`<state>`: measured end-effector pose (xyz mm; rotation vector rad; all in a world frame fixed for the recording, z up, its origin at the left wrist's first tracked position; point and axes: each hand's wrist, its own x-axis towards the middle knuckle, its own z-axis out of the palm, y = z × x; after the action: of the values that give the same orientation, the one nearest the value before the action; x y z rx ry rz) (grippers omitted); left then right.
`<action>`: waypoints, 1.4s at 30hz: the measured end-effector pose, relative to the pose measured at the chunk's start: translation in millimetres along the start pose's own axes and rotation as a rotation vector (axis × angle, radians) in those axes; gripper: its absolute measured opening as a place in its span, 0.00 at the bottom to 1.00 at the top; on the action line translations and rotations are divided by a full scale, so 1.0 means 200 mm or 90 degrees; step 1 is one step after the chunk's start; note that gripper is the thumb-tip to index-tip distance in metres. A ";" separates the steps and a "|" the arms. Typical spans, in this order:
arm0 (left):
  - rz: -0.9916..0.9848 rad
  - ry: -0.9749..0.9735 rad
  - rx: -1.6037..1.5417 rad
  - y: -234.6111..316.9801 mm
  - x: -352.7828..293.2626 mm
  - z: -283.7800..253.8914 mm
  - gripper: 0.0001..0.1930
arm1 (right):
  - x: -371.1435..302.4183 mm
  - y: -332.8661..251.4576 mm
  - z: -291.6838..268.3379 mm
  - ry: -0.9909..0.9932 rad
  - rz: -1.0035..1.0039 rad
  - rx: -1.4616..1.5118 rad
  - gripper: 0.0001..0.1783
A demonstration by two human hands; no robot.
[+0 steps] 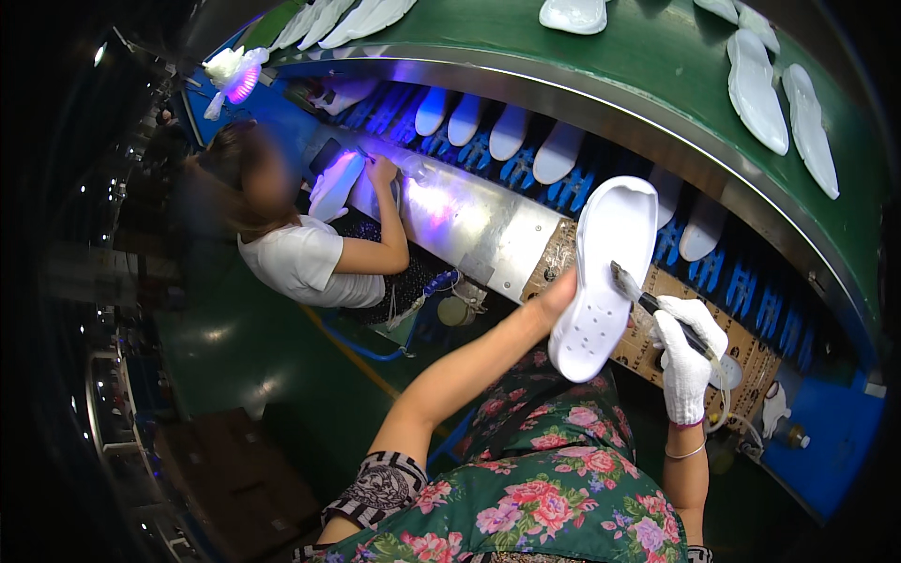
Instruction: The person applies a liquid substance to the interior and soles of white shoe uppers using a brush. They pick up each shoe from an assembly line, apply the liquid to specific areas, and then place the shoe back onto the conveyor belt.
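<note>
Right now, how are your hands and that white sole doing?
Left hand: holding white sole. Gloved right hand: gripping brush, tip over sole's inside. Co-worker at left.

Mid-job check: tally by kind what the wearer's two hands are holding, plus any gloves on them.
White shoe sole, held in the left hand: 1
Black-handled brush, held in the right hand: 1
White knit glove, on the right hand: 1
Total: 3

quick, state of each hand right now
Left hand: holding a white, oblong, perforated shoe sole, partly hidden behind it.
Right hand: white-gloved, closed around a slim black-handled brush.
</note>
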<state>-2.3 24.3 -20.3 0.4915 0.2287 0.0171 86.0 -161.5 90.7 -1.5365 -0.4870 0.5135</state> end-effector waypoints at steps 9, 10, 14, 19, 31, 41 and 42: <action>-0.064 0.083 0.220 -0.10 -0.20 0.04 0.26 | 0.00 -0.02 -0.03 -0.118 -0.100 -0.145 0.08; -0.097 0.044 0.201 -0.08 -0.21 0.02 0.25 | -0.01 -0.03 -0.03 -0.124 -0.134 -0.172 0.09; -0.019 -0.054 -0.079 -0.13 -0.25 -0.08 0.29 | -0.06 -0.03 0.01 -0.144 -0.225 -0.184 0.09; 0.081 -0.102 -0.448 -0.06 -0.32 0.20 0.38 | -0.10 -0.05 0.03 -0.135 -0.287 -0.212 0.11; 0.141 -0.061 -0.150 -0.23 -0.21 0.22 0.59 | -0.09 -0.07 0.01 -0.091 -0.328 -0.142 0.14; 0.146 0.095 -0.102 -0.38 -0.17 0.25 0.54 | -0.01 -0.12 0.02 0.039 -0.464 -0.236 0.14; 0.136 0.104 -0.094 -0.38 -0.16 0.28 0.54 | -0.01 -0.10 0.01 0.045 -0.480 -0.253 0.17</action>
<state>-24.5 -71.5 -0.2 0.3648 0.3311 0.2810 83.9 -160.2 111.1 -1.5901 -1.0965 -0.2362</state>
